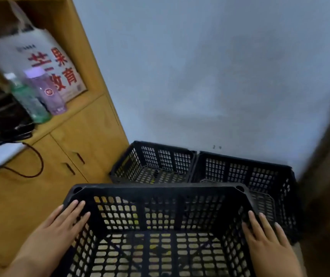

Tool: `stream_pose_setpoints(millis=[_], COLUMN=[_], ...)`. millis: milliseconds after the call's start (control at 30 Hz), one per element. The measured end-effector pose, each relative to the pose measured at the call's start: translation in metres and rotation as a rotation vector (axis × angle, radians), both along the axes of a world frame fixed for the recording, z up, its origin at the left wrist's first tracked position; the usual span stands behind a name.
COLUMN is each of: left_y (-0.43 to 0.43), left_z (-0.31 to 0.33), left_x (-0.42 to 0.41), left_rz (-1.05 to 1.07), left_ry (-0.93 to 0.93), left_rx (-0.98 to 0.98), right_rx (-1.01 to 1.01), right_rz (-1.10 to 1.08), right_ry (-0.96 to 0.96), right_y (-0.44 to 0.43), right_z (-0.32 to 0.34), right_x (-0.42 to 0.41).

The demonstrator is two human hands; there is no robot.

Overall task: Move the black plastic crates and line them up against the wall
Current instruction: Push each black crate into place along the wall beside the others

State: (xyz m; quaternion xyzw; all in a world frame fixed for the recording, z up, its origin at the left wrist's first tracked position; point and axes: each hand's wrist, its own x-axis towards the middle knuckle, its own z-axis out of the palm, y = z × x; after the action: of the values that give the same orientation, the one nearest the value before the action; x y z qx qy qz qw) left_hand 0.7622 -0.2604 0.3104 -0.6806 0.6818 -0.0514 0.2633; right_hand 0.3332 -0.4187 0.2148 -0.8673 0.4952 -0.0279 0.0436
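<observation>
Two black perforated plastic crates stand side by side on the floor against the pale wall: one on the left [152,166] beside the wooden cabinet, one on the right [248,172]. A third black crate [160,208] is in front of them, close to me, held between my hands. My left hand [60,226] lies flat over its left rim and wall with fingers spread. My right hand [264,238] presses on its right rim the same way. The near crate hides the front edges of the two behind it.
A wooden cabinet [84,140] fills the left, with two bottles [46,90], a printed white bag [46,62] and a black device with a cable [4,116] on its shelf. A brown blurred object [328,176] stands at the right edge.
</observation>
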Motion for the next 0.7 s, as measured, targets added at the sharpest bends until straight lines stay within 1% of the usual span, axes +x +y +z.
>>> stream_pose_setpoints(millis=[33, 67, 100, 133, 167, 200, 300, 367, 467, 600, 700], left_y=[-0.022, -0.041, -0.062, -0.082, -0.102, -0.123, -0.182, -0.222, -0.278, -0.359, -0.424], left_z=[0.003, 0.0, 0.002, 0.008, 0.013, 0.013, 0.017, 0.018, 0.011, -0.007, -0.023], left_x=[0.017, 0.038, 0.053, 0.062, 0.071, 0.084, 0.118, 0.145, 0.188, 0.249, 0.292], left_rz=[0.013, -0.041, -0.046, 0.001, 0.028, 0.018, 0.139, 0.158, 0.116, 0.024, -0.052], left_ry=[-0.074, -0.094, -0.121, -0.145, -0.125, -0.093, -0.109, -0.104, -0.112, -0.063, -0.054], left_rx=[0.09, 0.084, 0.086, 0.097, 0.07, -0.022, 0.017, 0.009, -0.029, -0.004, -0.008], right_rx=[-0.007, -0.018, -0.024, -0.035, -0.046, -0.067, -0.089, -0.135, -0.209, -0.286, -0.281], right_rz=[0.013, 0.025, 0.023, 0.018, -0.003, -0.024, -0.069, -0.103, -0.141, -0.215, -0.291], right_ry=[-0.018, -0.048, -0.081, -0.115, -0.125, -0.136, -0.114, -0.094, -0.065, 0.001, 0.069], right_y=[-0.023, -0.043, -0.06, -0.077, -0.094, -0.112, -0.16, -0.192, -0.234, -0.287, -0.319], right_z=[-0.008, -0.01, 0.001, 0.002, 0.006, 0.01, 0.017, 0.018, 0.018, 0.006, -0.009], right_x=[0.014, 0.028, 0.041, 0.052, 0.065, 0.078, 0.114, 0.137, 0.174, 0.228, 0.265])
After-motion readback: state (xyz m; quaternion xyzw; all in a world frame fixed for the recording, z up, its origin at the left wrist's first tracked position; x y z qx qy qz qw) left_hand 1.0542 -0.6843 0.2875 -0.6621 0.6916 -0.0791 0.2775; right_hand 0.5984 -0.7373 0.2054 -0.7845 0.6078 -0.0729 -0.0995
